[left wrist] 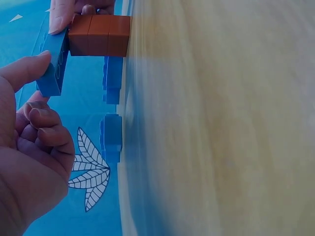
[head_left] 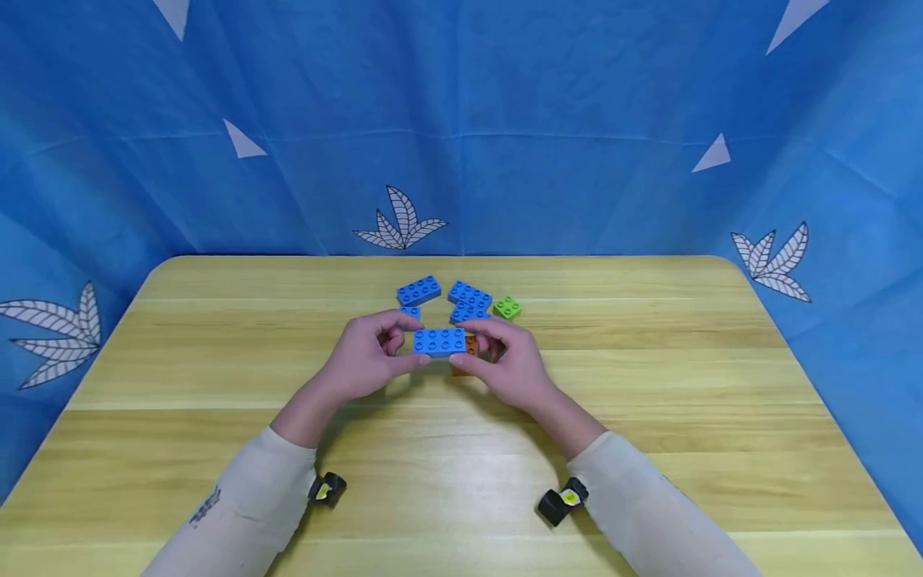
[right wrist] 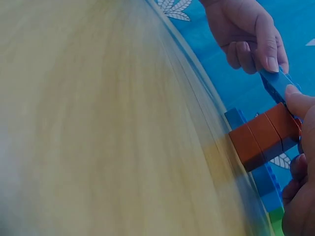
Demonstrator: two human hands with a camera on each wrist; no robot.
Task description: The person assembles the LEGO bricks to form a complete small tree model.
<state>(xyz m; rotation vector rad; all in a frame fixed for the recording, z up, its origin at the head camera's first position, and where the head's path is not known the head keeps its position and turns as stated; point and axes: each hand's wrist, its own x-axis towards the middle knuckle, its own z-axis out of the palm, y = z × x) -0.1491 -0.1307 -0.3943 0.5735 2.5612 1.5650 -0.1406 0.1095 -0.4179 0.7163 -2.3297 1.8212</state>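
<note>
In the head view, the left hand (head_left: 364,357) pinches the nine-o'clock end of the raised blue brick (head_left: 439,342) and the right hand (head_left: 510,362) its three-o'clock end, with the orange stack (head_left: 472,345) showing at its four o'clock, contact unclear, and the green brick (head_left: 507,308) on the table (head_left: 649,401) at two.

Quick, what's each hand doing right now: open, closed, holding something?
Left hand: closed, pinching the left end of a blue brick.
Right hand: closed, pinching the same blue brick's right end.
</note>
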